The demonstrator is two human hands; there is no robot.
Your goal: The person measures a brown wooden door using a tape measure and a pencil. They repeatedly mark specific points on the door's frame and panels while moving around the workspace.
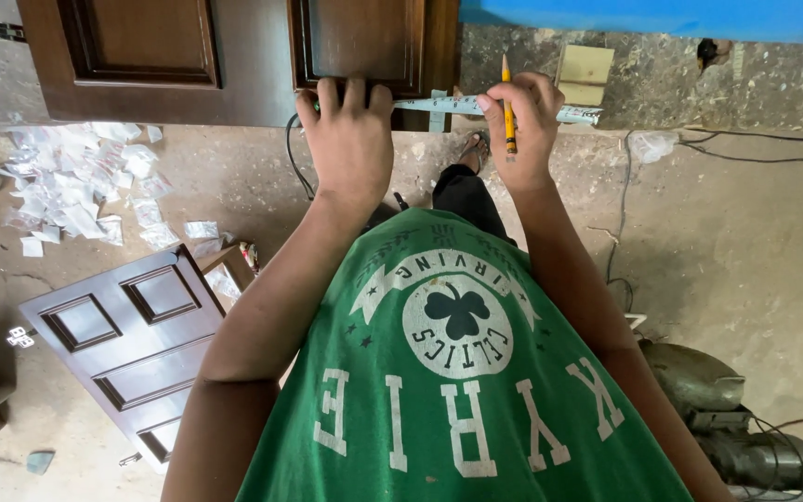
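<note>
Steel ruler (439,105) lies across the dark wooden door's (234,65) near edge. Left hand (350,139) presses flat there, fingers spread over the ruler's left end. Right hand (519,125) pins the other end, gripping a yellow pencil (507,107) upright.

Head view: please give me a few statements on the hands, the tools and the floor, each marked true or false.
1. The right hand holds a yellow pencil. True.
2. The left hand holds a hammer. False: it lies flat on the dark brown wooden door panel.
3. A pale metal ruler lies along the panel's edge between the hands. True.
4. The grey panelled door on the floor is stood upright. False: it lies flat.
5. White paper scraps litter the floor at left. True.
</note>
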